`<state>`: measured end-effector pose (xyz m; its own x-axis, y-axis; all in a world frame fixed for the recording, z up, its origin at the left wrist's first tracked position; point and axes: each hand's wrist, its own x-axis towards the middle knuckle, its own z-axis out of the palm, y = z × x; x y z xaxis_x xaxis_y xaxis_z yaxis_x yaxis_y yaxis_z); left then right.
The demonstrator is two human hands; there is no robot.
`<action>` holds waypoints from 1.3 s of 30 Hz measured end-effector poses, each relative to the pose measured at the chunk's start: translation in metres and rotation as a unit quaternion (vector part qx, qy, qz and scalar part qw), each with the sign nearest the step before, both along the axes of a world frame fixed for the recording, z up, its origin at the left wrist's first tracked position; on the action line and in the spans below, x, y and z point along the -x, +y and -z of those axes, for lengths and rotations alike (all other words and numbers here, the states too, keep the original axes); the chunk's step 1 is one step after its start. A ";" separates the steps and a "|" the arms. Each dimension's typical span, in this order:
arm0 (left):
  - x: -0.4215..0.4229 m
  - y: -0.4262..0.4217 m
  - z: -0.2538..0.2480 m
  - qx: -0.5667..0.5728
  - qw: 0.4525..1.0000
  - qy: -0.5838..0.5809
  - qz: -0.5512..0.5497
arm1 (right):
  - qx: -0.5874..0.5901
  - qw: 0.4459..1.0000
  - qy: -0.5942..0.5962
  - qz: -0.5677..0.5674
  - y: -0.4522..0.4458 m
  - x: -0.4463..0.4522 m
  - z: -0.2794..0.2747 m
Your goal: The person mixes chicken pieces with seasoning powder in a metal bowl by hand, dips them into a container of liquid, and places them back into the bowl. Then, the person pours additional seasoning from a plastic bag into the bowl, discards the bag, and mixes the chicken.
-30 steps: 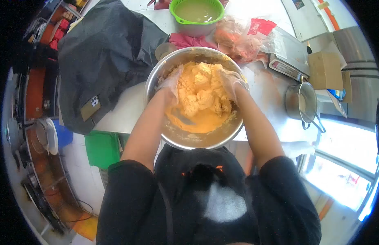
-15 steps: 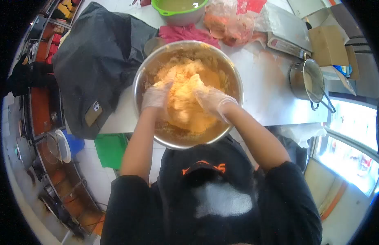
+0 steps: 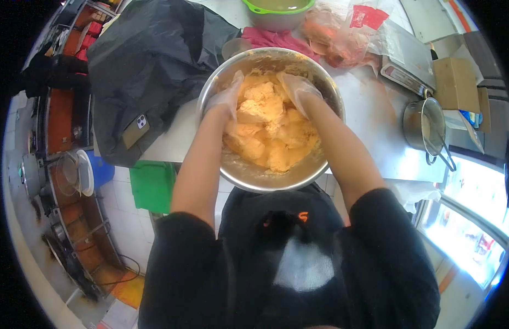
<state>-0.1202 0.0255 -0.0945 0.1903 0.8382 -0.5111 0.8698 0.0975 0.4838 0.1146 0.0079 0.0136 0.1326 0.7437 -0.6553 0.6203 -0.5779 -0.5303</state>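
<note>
A wide steel bowl stands at the near edge of the table, holding lumpy orange-coated pieces in loose orange powder. My left hand, in a clear plastic glove, is inside the bowl at its left wall, beside the pieces. Across from it, my right hand, gloved the same way, reaches in along the upper right of the pile. The fingertips of both hands are sunk among the coated pieces or blurred, so I cannot make out their grip.
Black plastic sheeting with a phone on it lies left. Behind the bowl are a pink cloth, a green-rimmed tub and plastic bags. A scale, cardboard box and steel pot are right.
Since half a second ago, my hands have moved apart and toward the far sides of the bowl. The pieces between them have shifted, and the camera view has moved too.
</note>
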 end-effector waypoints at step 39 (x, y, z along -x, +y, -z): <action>-0.015 -0.053 -0.041 0.175 0.665 -0.437 -0.580 | -0.181 0.811 0.124 -0.543 0.016 0.016 0.204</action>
<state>-0.1050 -0.0273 -0.0532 -0.1273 0.5389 -0.8327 -0.4877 0.6970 0.5256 0.0982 0.0242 -0.1901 -0.8312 0.4839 -0.2737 0.5071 0.4582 -0.7300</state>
